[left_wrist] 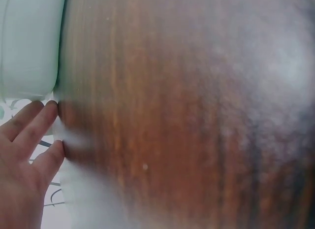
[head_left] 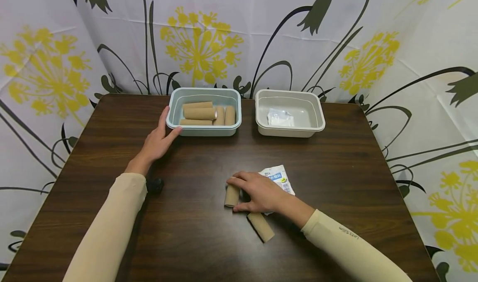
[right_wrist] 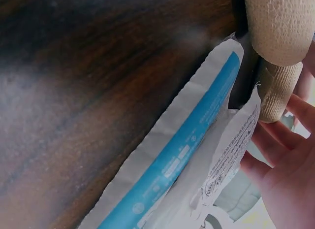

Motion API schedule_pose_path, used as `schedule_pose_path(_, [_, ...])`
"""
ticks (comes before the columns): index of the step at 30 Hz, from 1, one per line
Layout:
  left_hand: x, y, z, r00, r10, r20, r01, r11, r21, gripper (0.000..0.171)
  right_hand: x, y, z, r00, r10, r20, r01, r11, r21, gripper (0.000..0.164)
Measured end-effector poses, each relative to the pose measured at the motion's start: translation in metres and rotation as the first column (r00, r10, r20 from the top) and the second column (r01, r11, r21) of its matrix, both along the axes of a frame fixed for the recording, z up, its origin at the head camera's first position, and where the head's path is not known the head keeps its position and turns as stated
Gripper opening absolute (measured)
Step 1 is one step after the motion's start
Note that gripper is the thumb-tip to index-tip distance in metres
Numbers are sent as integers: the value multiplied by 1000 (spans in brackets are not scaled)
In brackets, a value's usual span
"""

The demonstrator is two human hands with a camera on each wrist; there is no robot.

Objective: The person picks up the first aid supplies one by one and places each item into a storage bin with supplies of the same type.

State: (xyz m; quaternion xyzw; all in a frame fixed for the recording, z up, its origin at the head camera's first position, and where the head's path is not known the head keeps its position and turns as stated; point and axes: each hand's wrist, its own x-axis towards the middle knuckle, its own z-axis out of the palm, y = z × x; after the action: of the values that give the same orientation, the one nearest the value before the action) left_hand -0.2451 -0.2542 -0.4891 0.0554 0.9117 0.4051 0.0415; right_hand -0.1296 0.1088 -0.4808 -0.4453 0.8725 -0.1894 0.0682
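My left hand [head_left: 157, 143] rests against the left side of a light blue bin [head_left: 207, 131], thumb at its front rim and fingers fairly straight. Several tan bandage rolls [head_left: 198, 113] lie inside. Over the table, my right hand [head_left: 261, 190] pinches a bandage roll [head_left: 232, 196] between fingertips and thumb at its ends. A second bandage roll [head_left: 261, 227] lies nearer, below that hand. Partly hidden beneath the right hand are white dressing packets [head_left: 278, 177]; the right wrist view shows a packet with a blue stripe [right_wrist: 179, 150] up close.
A beige bin [head_left: 290, 131] stands right of the blue one, with a white packet [head_left: 280, 118] in it. Both are at the back of the brown wooden table [head_left: 186, 240]. A small black object [head_left: 154, 185] sits by the left wrist. Flowered cloth [head_left: 254, 20] hangs behind.
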Motion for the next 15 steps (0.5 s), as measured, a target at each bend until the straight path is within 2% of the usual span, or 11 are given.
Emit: schedule_pose_path(15, [1,1,1,1000,3,2,-3,1000,3,80,-2,1,7,999,7,43,-7,1000,4,72])
